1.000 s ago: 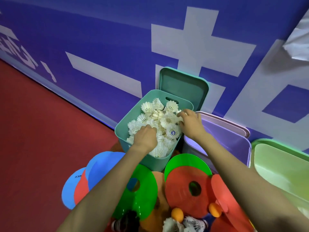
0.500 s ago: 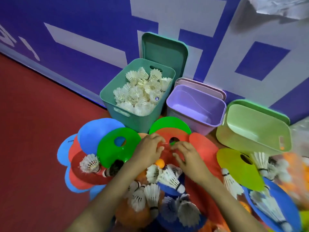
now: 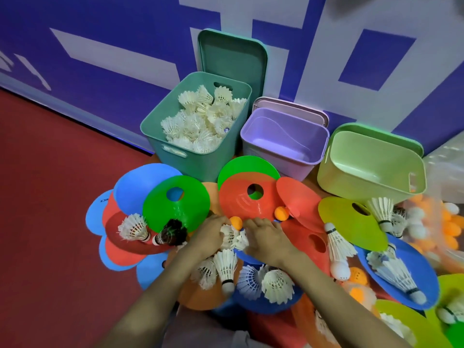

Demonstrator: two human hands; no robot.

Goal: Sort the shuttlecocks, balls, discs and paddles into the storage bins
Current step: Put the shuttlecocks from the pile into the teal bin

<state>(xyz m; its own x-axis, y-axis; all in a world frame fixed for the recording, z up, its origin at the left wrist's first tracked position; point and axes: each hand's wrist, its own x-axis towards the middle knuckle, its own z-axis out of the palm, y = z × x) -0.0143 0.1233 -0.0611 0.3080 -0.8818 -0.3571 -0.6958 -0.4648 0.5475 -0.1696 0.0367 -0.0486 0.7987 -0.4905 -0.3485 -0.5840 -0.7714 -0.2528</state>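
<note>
My left hand (image 3: 209, 233) and my right hand (image 3: 267, 236) meet low over a pile of flat discs on the floor. Their fingers curl from both sides round a small bunch of white shuttlecocks (image 3: 233, 238). An orange ball (image 3: 236, 222) lies just beyond my fingertips, and a second orange ball (image 3: 281, 213) sits to its right on a red disc (image 3: 241, 202). More white shuttlecocks (image 3: 251, 280) lie under my forearms. The teal bin (image 3: 160, 139) behind is heaped with shuttlecocks. The purple bin (image 3: 283, 149) and the light green bin (image 3: 364, 179) hold nothing.
A teal lid (image 3: 231, 54) leans on the blue wall behind the bins. A green disc (image 3: 175, 212), a black shuttlecock (image 3: 170, 232) and a white shuttlecock (image 3: 133, 227) lie to the left. Orange and white balls (image 3: 439, 229) are heaped at right. Red floor (image 3: 50, 222) lies left.
My hands came back from the teal bin down to the disc pile and have drawn together round a bunch of shuttlecocks. The view has tilted downward.
</note>
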